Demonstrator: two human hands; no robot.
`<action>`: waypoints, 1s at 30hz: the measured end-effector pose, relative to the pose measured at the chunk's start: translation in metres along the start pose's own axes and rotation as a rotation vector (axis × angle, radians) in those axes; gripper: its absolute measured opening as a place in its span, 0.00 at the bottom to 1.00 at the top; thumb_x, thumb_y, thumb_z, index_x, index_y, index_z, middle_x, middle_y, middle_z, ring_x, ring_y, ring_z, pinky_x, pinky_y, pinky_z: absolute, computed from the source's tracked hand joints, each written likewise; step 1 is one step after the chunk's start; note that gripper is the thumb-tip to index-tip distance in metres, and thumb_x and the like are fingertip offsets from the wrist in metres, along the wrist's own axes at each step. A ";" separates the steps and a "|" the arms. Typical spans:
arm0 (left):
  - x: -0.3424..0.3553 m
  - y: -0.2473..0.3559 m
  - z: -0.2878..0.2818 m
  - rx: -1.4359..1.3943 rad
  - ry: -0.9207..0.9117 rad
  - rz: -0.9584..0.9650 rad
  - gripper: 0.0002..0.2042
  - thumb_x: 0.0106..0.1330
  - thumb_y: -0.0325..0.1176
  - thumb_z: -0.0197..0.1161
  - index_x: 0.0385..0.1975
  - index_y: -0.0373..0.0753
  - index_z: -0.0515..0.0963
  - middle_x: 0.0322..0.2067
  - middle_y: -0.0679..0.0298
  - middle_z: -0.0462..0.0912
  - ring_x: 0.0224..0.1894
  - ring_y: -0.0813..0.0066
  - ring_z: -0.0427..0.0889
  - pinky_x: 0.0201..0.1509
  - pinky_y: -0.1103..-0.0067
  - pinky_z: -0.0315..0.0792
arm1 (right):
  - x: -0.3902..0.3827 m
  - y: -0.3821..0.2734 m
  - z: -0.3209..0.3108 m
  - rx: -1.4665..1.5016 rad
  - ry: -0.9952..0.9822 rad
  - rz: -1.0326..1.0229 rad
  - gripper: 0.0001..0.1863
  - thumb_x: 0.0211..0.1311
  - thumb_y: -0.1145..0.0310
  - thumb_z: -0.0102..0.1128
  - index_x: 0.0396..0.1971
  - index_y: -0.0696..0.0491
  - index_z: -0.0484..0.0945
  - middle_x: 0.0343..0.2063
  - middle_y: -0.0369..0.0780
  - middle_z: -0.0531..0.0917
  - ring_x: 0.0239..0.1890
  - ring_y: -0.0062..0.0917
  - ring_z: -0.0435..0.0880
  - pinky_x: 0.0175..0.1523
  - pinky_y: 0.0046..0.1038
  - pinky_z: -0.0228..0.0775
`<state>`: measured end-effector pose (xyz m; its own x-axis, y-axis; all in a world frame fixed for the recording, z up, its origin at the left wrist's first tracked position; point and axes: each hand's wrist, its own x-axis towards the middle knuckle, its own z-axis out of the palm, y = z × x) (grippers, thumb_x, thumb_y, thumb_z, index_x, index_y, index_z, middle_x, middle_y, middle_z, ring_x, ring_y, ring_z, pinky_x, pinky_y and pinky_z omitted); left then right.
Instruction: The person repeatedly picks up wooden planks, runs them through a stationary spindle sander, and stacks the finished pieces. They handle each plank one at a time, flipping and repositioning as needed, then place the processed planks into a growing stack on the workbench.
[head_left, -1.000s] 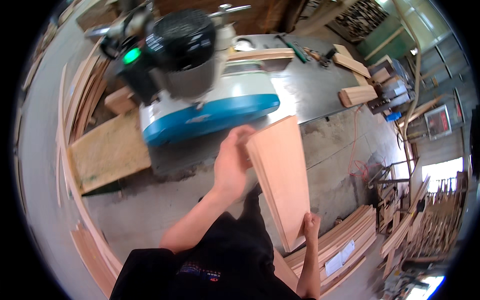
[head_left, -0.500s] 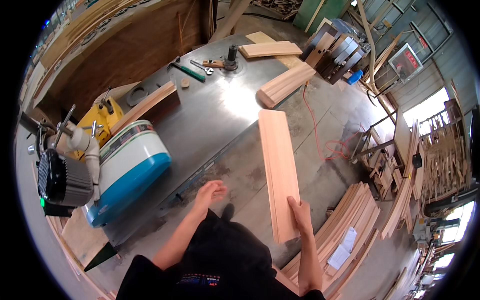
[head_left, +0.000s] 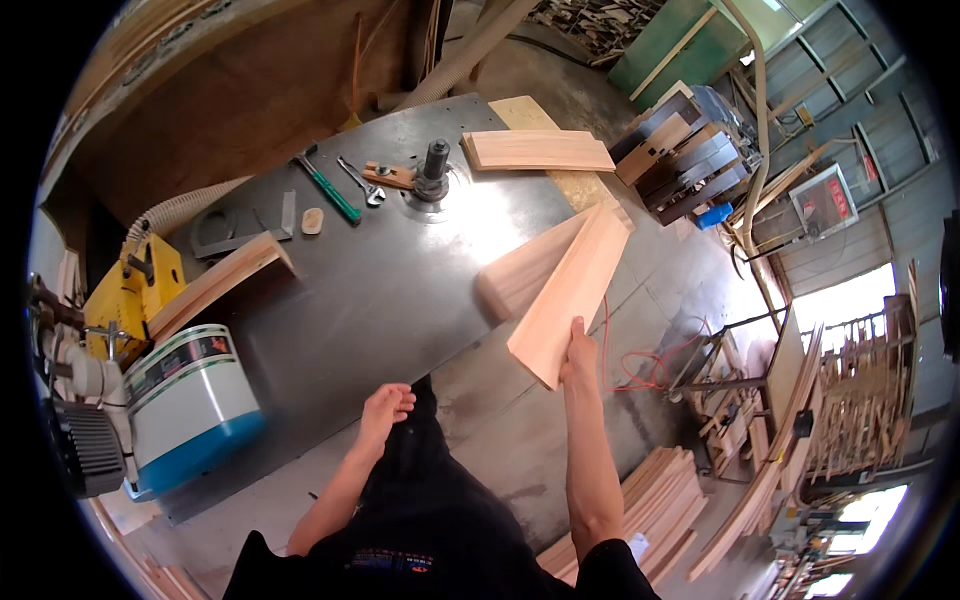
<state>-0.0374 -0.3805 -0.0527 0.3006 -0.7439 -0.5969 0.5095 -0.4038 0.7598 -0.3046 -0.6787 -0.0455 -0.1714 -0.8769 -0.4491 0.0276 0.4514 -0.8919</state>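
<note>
My right hand (head_left: 578,355) grips the lower end of a pale wooden board (head_left: 568,290), which angles up over a thicker moulded board (head_left: 515,272) at the right edge of the steel table (head_left: 370,300). My left hand (head_left: 387,412) is empty with fingers curled, by the table's front edge. A third board (head_left: 538,150) lies at the table's far end on a plywood piece. A spindle (head_left: 436,170), green-handled tool (head_left: 330,185), wrench (head_left: 362,180) and wooden jig (head_left: 390,175) lie on the tabletop.
At left stand a feed unit with blue base (head_left: 195,420), a yellow fence (head_left: 135,290) and a curved wooden piece (head_left: 220,285). Stacked timber (head_left: 660,505) lies low at right. A red cord (head_left: 650,365) crosses the floor. Cutter-like metal parts (head_left: 690,150) sit beyond the table.
My right hand has carried the board up onto the table's right side, over another board. My left hand left the board earlier and is now curled. The view has moved toward the table's far end.
</note>
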 end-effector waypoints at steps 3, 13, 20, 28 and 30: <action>0.055 0.043 0.042 0.017 -0.021 0.113 0.12 0.76 0.36 0.54 0.49 0.37 0.79 0.43 0.64 0.85 0.46 0.80 0.82 0.50 0.82 0.73 | 0.050 -0.012 0.034 -0.001 0.021 0.023 0.29 0.77 0.54 0.50 0.53 0.72 0.71 0.47 0.48 0.80 0.45 0.35 0.82 0.52 0.38 0.76; 0.173 0.146 0.195 1.166 0.079 0.880 0.17 0.63 0.36 0.63 0.52 0.42 0.79 0.62 0.56 0.73 0.66 0.54 0.69 0.70 0.57 0.62 | 0.118 -0.064 -0.010 -0.456 -0.264 0.067 0.12 0.71 0.62 0.58 0.42 0.56 0.79 0.26 0.36 0.81 0.25 0.20 0.81 0.29 0.22 0.71; 0.193 0.138 0.224 1.235 0.173 0.717 0.18 0.61 0.37 0.65 0.51 0.44 0.80 0.62 0.57 0.75 0.68 0.54 0.68 0.71 0.55 0.60 | 0.275 -0.204 0.030 -0.306 -0.320 -0.411 0.12 0.72 0.63 0.58 0.37 0.57 0.79 0.22 0.34 0.79 0.25 0.16 0.77 0.32 0.19 0.68; 0.209 0.146 0.297 1.102 0.529 0.501 0.12 0.59 0.31 0.64 0.42 0.41 0.80 0.53 0.57 0.78 0.63 0.54 0.73 0.66 0.57 0.65 | 0.482 -0.195 0.186 -0.036 -0.508 0.253 0.29 0.67 0.52 0.64 0.57 0.56 0.68 0.48 0.47 0.78 0.41 0.34 0.82 0.46 0.33 0.82; 0.211 0.155 0.312 1.084 0.595 0.451 0.11 0.58 0.30 0.64 0.40 0.41 0.80 0.50 0.57 0.78 0.61 0.54 0.74 0.64 0.58 0.66 | 0.515 -0.163 0.213 0.003 -0.461 0.419 0.29 0.67 0.51 0.65 0.58 0.54 0.68 0.50 0.47 0.76 0.47 0.38 0.80 0.48 0.39 0.82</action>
<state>-0.1463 -0.7661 0.0193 0.7218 -0.6905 -0.0479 -0.5455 -0.6102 0.5745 -0.1881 -1.2392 -0.1429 0.2977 -0.6069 -0.7369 0.0028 0.7725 -0.6350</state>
